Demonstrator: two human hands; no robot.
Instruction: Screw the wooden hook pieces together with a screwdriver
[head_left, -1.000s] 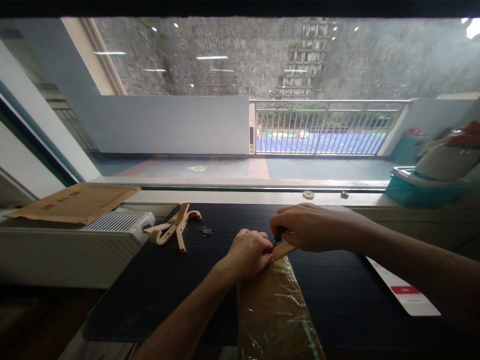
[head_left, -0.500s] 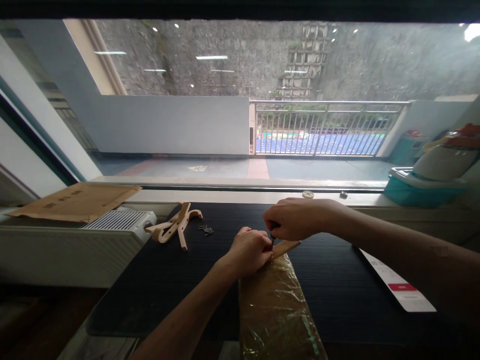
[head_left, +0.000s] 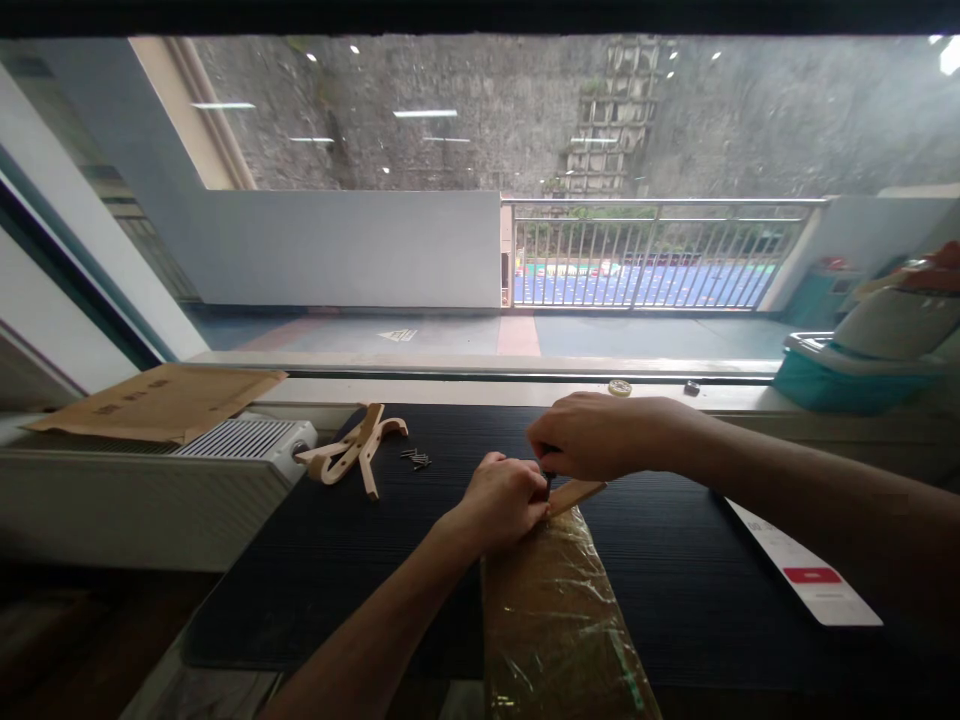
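Note:
My left hand (head_left: 504, 497) is closed on a light wooden piece (head_left: 577, 494), at the far end of a long tape-wrapped cardboard box (head_left: 559, 620). Just above it, my right hand (head_left: 581, 436) is curled around a small dark tool; its thin lower part (head_left: 548, 482) points down at the wood beside my left fingers. Whether it is a screwdriver or a hex key I cannot make out. Left of my hands lie several screws (head_left: 417, 459) on the black table (head_left: 360, 580). Beyond them stand joined curved wooden pieces (head_left: 352, 455) with holes in them.
A brown paper envelope (head_left: 161, 400) lies on the white radiator (head_left: 247, 440) at left. At right on the table is a white phone or tablet (head_left: 814, 575). The windowsill holds a tape roll (head_left: 619, 388), a small dark object (head_left: 691, 388) and a teal bin (head_left: 847, 375).
The whole view has shifted very slightly. Both hands keep nearly the same place and grip on the wooden piece and the dark tool.

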